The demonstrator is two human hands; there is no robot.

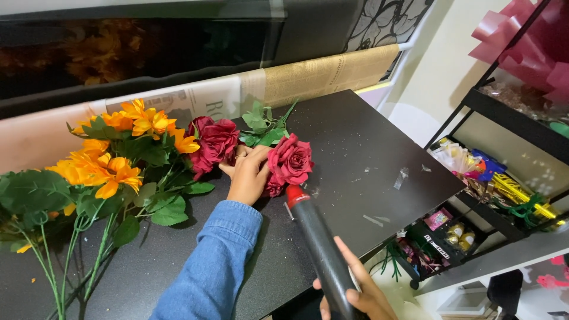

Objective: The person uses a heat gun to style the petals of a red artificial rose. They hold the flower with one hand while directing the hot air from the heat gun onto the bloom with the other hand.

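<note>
My left hand [248, 175], in a blue denim sleeve, rests on the black table [355, 148] and grips the stems of dark red artificial roses. One rose [290, 159] lies just right of the fingers, another pair of roses [214, 142] just left. Green rose leaves [262, 127] spread behind the hand. My right hand [361, 293], at the table's near edge, holds a long black tool [320, 249] with a red tip [296, 195] that points at the roses, almost touching the right one.
A bunch of orange and yellow artificial flowers [112, 160] with long green stems lies at the left. Rolled beige wrapping paper [332, 74] runs along the back. A black shelf rack [498, 195] with ribbons and small packets stands at the right. Pink ribbon bows [527, 41] hang above.
</note>
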